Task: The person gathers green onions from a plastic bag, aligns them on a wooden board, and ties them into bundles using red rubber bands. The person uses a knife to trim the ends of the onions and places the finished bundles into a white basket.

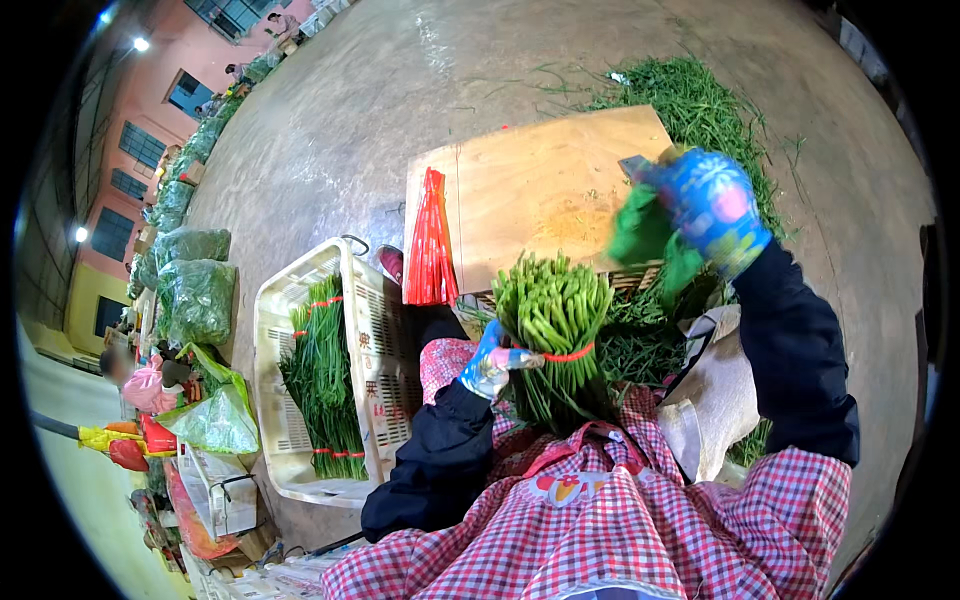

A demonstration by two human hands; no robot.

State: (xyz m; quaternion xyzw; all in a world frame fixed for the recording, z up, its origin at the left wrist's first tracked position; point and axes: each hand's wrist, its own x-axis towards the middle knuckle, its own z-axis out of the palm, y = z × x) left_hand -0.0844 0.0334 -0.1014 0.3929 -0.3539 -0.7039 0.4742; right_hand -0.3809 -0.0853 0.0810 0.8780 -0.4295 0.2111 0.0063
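Note:
My left hand (pixel 495 366), in a patterned glove, grips a thick bundle of green vegetable stalks (pixel 553 300) above my lap. A red tie (pixel 568 355) goes round the bundle, whose cut ends face up. My right hand (pixel 709 206), in a blue flowered glove, is raised over the right end of a wooden board (pixel 540 187). It holds a green cloth (pixel 641 229), blurred. A grey flat blade-like piece (pixel 635 166) shows beside that hand; whether I hold it cannot be told. Red tie strips (pixel 431 244) lie in a sheaf on the board's left end.
At my left, a white plastic crate (pixel 382 375) holds tied green bundles (pixel 326 382). Loose green trimmings (pixel 694 97) are heaped on the floor beyond the board. A pale sack (pixel 720 375) is by my right side. Filled clear bags (pixel 196 300) and other people stand farther left.

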